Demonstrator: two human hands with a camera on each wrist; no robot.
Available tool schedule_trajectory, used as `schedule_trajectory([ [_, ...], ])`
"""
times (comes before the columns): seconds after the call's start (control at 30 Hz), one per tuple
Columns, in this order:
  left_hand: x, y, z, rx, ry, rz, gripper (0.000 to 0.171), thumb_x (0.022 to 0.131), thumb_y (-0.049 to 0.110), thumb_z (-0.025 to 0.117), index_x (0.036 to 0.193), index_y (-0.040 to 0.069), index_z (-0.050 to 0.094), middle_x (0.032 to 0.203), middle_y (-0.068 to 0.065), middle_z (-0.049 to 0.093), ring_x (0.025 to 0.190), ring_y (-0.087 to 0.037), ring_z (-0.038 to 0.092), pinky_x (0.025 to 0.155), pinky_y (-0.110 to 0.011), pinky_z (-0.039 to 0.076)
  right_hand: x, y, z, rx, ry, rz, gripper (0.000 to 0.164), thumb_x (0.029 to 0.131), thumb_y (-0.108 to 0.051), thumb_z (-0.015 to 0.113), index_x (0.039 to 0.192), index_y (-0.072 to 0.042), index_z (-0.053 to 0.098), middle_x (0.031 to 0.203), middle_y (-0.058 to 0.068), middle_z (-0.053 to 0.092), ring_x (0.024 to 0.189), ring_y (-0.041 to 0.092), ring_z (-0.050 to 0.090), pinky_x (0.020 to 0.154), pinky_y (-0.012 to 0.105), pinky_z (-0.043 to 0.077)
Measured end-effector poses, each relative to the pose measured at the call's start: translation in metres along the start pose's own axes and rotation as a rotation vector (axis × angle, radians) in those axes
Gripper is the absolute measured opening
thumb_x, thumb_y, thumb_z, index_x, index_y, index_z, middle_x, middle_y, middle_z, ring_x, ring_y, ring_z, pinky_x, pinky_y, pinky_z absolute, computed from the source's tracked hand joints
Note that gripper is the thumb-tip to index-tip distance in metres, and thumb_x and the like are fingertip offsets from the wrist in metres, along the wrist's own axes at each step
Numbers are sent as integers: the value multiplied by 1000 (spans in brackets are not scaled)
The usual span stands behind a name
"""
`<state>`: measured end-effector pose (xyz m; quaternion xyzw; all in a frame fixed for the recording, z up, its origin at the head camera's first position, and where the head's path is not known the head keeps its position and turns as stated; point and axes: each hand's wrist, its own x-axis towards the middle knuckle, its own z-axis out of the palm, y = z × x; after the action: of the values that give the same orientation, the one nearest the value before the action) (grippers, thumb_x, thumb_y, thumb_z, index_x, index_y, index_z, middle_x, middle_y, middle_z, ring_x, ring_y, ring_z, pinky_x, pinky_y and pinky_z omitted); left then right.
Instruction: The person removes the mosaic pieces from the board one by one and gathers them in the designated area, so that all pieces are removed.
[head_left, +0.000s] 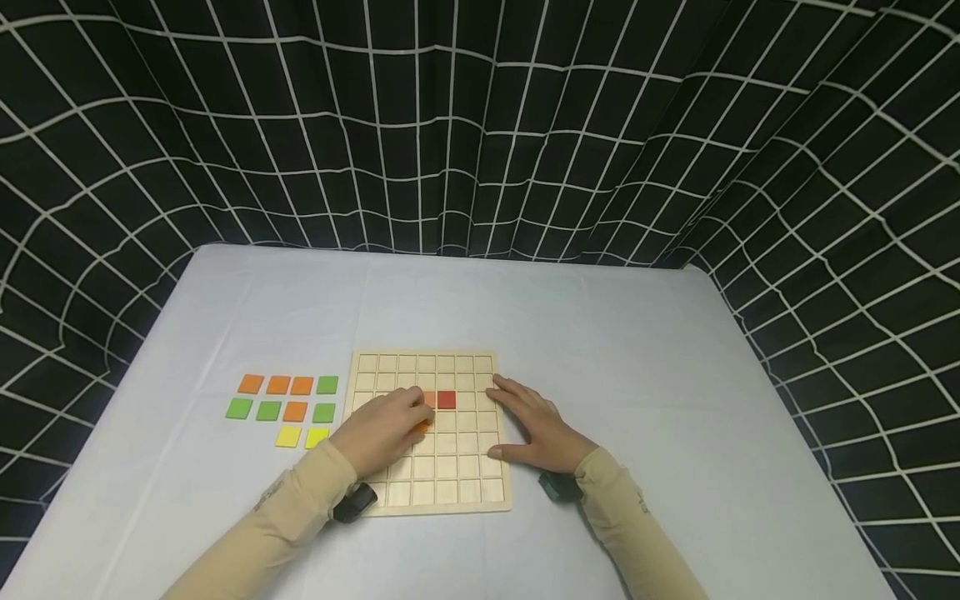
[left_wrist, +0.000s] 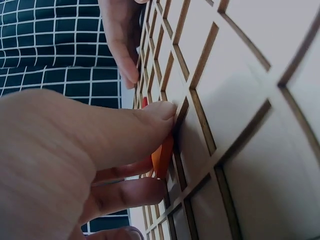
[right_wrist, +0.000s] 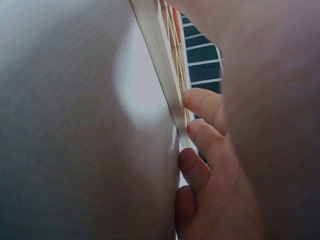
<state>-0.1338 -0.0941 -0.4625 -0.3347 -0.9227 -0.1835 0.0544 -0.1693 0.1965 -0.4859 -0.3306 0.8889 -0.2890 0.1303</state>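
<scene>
My left hand (head_left: 381, 431) reaches over a wooden grid board (head_left: 468, 468) and pinches an orange square tile (left_wrist: 162, 158) between thumb and fingers. In the left wrist view that tile stands tilted against the grid's raised strips. Just beyond these fingers, a red tile (head_left: 446, 400) lies in a cell, with another orange tile (head_left: 430, 399) beside it on the left, partly hidden by the hand. At the board's right edge rests my right hand (head_left: 546, 431), its fingers spread and extended, fingertips touching the frame.
Left of the board, loose square tiles lie in rough rows on the white tabletop (head_left: 637, 350): several orange tiles (head_left: 278, 384), several green tiles (head_left: 268, 411) and yellow tiles (head_left: 288, 436). Behind the table hangs a black curtain (head_left: 465, 150) with white grid lines.
</scene>
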Motion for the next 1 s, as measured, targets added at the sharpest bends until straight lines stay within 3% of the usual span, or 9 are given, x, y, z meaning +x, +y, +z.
schedule_trajectory([
  [0.23,-2,-2,-3,-52,-23,-44,18,86,13,72,102,13,64,89,4,52,75,-10,48,67,-23,47,0,1,0,-5,3,-9,84,82,-53,69,149,-20,31,159,0,17,145,30,19,108,60,24],
  [0.4,-13,-7,-12,-36,1,-66,20,87,10,69,106,11,64,94,3,52,84,-13,47,72,-25,46,-1,-1,-1,7,-1,-10,84,82,-50,70,149,-19,31,159,0,17,145,28,19,109,60,23],
  [0.6,-45,-18,-34,-27,26,-144,23,86,8,69,108,12,64,100,5,54,88,-10,50,74,-26,49,0,-3,-1,7,-6,-9,83,82,-49,71,149,-18,32,159,0,18,145,28,19,109,59,23],
  [0.83,-89,-42,-63,-11,52,-312,33,76,1,77,104,14,65,105,1,58,93,-16,57,80,-38,51,0,-2,-2,-10,0,-8,84,82,-50,71,149,-18,32,159,1,18,145,29,20,109,60,24],
  [1.0,-114,-58,-76,14,85,-365,36,68,-3,80,96,13,65,101,-2,59,92,-21,56,81,-43,50,1,0,-1,-11,-6,-6,84,82,-52,70,149,-19,31,159,0,17,145,28,19,110,59,23],
])
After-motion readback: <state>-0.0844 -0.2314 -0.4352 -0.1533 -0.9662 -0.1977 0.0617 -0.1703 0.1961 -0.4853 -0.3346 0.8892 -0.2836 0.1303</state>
